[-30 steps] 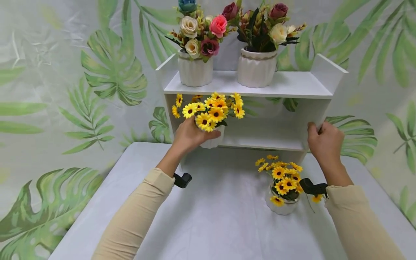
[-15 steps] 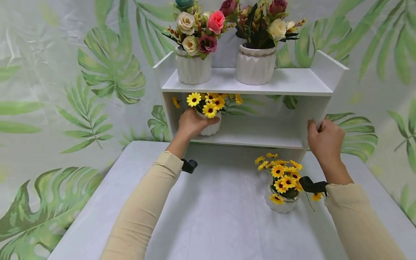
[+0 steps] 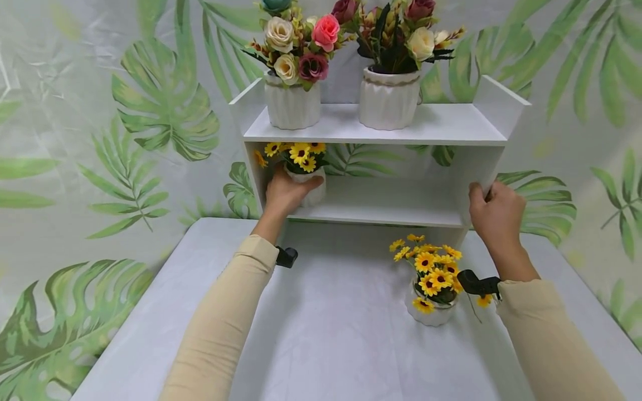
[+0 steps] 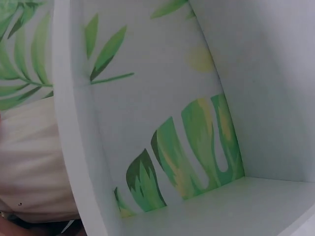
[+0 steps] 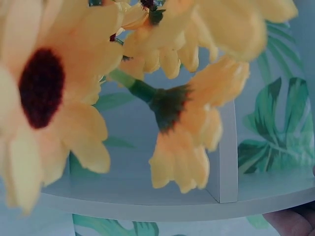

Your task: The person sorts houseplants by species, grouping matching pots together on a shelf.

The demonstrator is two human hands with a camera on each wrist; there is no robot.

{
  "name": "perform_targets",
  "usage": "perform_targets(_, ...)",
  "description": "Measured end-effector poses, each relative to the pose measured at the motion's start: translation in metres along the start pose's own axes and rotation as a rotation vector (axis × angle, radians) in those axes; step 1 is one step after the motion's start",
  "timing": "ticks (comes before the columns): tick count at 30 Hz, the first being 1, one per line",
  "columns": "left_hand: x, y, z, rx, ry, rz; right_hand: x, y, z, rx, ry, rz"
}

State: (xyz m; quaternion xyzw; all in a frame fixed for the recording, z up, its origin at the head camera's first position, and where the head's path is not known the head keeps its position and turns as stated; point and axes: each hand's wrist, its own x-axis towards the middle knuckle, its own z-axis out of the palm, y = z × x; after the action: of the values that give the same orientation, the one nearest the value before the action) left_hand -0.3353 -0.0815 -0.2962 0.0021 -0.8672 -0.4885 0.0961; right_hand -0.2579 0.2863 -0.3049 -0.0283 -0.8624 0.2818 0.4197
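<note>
In the head view my left hand point(image 3: 288, 192) grips a white pot point(image 3: 317, 189) of yellow artificial sunflowers point(image 3: 300, 152). The pot is inside the left end of the shelf's middle compartment; the hand hides part of its base. Curled around the right side panel of the white shelf point(image 3: 401, 199) are the fingers of my right hand point(image 3: 500, 214). Close-up yellow petals point(image 5: 187, 132) fill much of the right wrist view, with part of a hand point(image 5: 293, 221) at its lower right corner. The left wrist view shows the shelf's inner panels and a beige sleeve point(image 4: 34, 162).
Two white pots of mixed artificial roses, the left one point(image 3: 293, 103) and the right one point(image 3: 388, 100), stand on the top board. Another sunflower pot point(image 3: 431, 314) stands on the white-covered table point(image 3: 341, 323), close to my right wrist. Leaf-printed cloth hangs behind.
My left hand has carried the sunflower pot from in front of the shelf into the middle compartment, then leftward toward the side panel. My right hand keeps its hold on the shelf.
</note>
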Motion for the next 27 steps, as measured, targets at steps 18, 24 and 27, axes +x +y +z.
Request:
perform_targets(18,-0.088,0.004,0.022,-0.384,0.172,0.280,0.000,-0.001,-0.002,-0.008,-0.028,0.014)
perform_targets(24,-0.122,-0.005,0.059,-0.310,-0.107,0.377,0.002,-0.003,-0.003,-0.008,-0.015,0.021)
perform_targets(27,-0.129,-0.014,0.084,-0.228,-0.251,0.344,0.001,-0.002,-0.003,-0.016,-0.026,0.031)
